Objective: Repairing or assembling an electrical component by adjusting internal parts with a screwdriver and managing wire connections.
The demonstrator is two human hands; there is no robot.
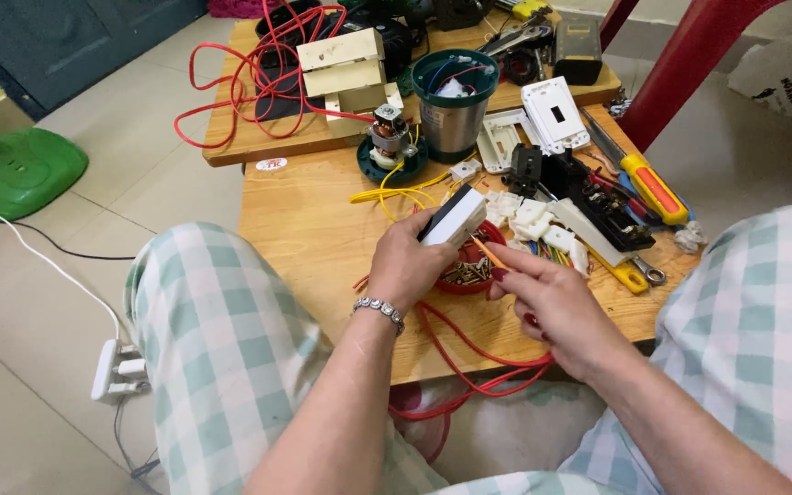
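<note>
Here your left hand (407, 266) has its grip closed around a white switch block (456, 218), held just above the red bowl of screws (466, 272) on the wooden table (313, 238). Your right hand (552, 302) pinches a thin orange wire (489, 253), its tip touching the block.

The left hand (407, 266) grips a white and black switch block (456, 218), tilted, its fingers wrapped round the lower end. Just right of that grip, the right hand (552, 298) pinches a thin orange stick (488, 252) whose tip meets the block. Directly beneath the grip sits a red bowl of brass screws (466, 272); red wire (469, 353) loops below it.
</note>
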